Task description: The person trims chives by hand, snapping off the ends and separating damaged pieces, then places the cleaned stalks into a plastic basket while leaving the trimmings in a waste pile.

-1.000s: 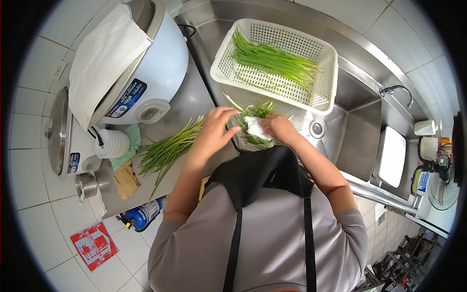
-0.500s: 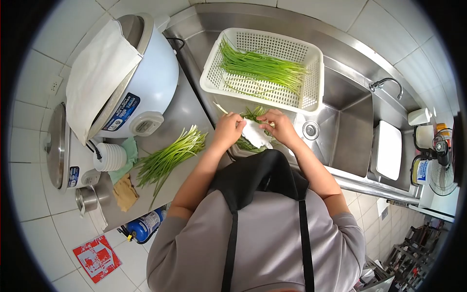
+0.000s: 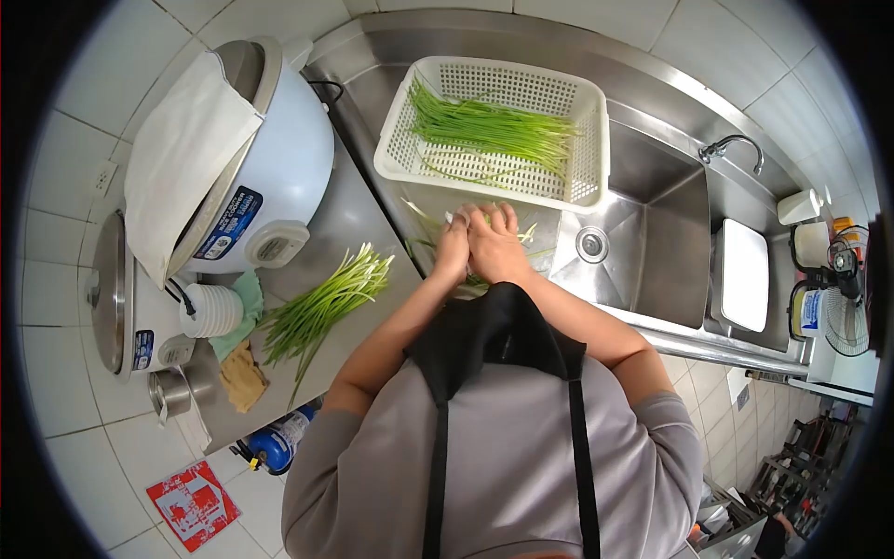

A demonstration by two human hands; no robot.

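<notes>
My left hand (image 3: 451,250) and my right hand (image 3: 495,244) are pressed together above the steel counter in front of me. A small piece of crumpled white cloth or paper (image 3: 449,217) shows at the fingertips; the rest is hidden inside the closed hands. Pale green stalks (image 3: 421,211) stick out beside my left hand, and loose trimmings lie under both hands. Just beyond them, a white perforated basket (image 3: 492,191) holds a bundle of long green chives (image 3: 498,128). Another chive bunch (image 3: 328,306) lies on the counter left of my left forearm.
A large rice cooker (image 3: 296,158) with a white cloth on it stands at the left. Stacked white cups (image 3: 212,306), a green cloth (image 3: 244,312) and a tan cloth (image 3: 244,374) are near it. The sink (image 3: 643,252) with its faucet (image 3: 733,149) lies to the right.
My hands have come together, the right moving left onto the left hand. The white cloth or paper, spread between them before, is now bunched and mostly covered. The view has shifted slightly.
</notes>
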